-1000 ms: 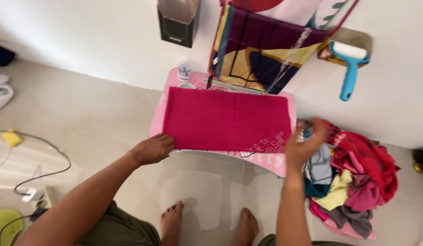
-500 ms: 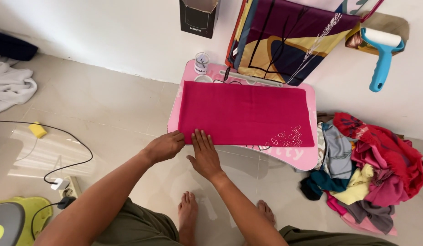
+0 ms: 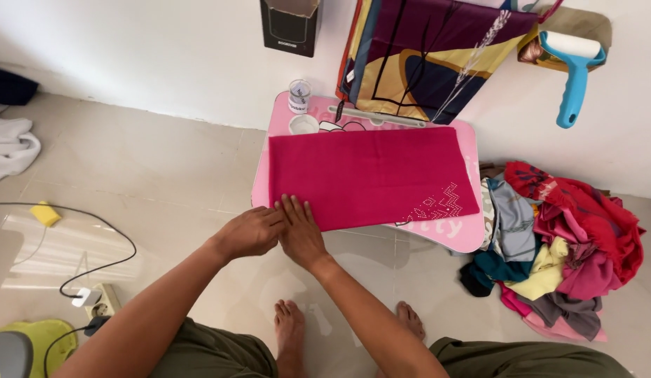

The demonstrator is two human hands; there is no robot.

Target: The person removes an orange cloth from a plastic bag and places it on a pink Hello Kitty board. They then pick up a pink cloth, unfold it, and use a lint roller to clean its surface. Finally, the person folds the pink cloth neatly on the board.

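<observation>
Both hands rest at the near left corner of the folded magenta cloth [image 3: 367, 175], which lies flat on the pink low table [image 3: 465, 234]. The left hand [image 3: 252, 232] curls loosely at the cloth's edge, touching the right hand [image 3: 301, 231], whose fingers lie flat and slightly spread on the fabric. At the table's far edge stand a small clear jar [image 3: 299, 96] and a white cup [image 3: 303, 124], contents not discernible.
</observation>
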